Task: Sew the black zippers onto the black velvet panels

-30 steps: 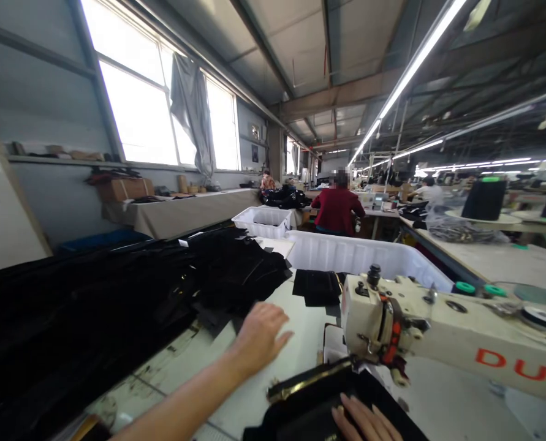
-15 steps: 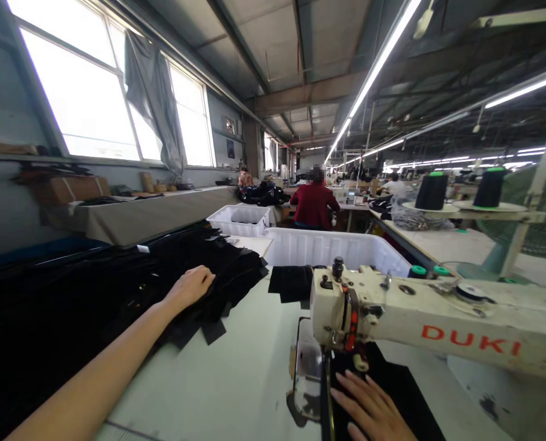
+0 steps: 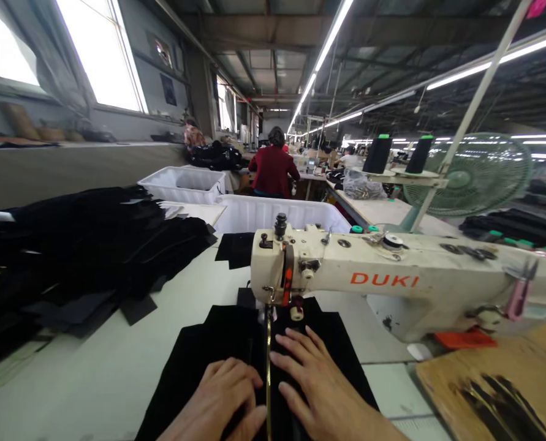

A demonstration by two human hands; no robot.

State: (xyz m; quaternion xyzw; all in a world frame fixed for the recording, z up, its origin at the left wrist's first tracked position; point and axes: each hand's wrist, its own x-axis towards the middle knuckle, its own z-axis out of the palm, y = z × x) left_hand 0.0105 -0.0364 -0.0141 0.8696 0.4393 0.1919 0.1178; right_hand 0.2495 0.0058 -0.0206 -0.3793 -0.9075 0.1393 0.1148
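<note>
In front of me a black fabric piece [image 3: 194, 349] lies under the head of a sewing machine [image 3: 337, 269], left of a gold-toothed zipper [image 3: 268, 367]. Another black piece [image 3: 341, 343] spreads to the zipper's right. My left hand [image 3: 229, 392] rests on the left piece close to the zipper, its fingers curled together with the thumb near them, closed on the cloth. Spread and flat, my right hand [image 3: 316, 380] presses the right piece, fingertips beside the zipper. The zipper's far end runs under the presser foot area, which is partly hidden by the machine head.
A large pile of black pieces [image 3: 93, 245] covers the table's left side. White plastic bins [image 3: 277, 211] stand behind the machine. To the right are a wooden board [image 3: 502, 380] holding zippers, pink-handled snips [image 3: 519, 297] and a green fan [image 3: 466, 174]. A person in red [image 3: 274, 168] sits ahead.
My left hand has come from the pile to beside the zipper, and a black piece now lies under it. My right hand stays by the zipper. The view has turned right.
</note>
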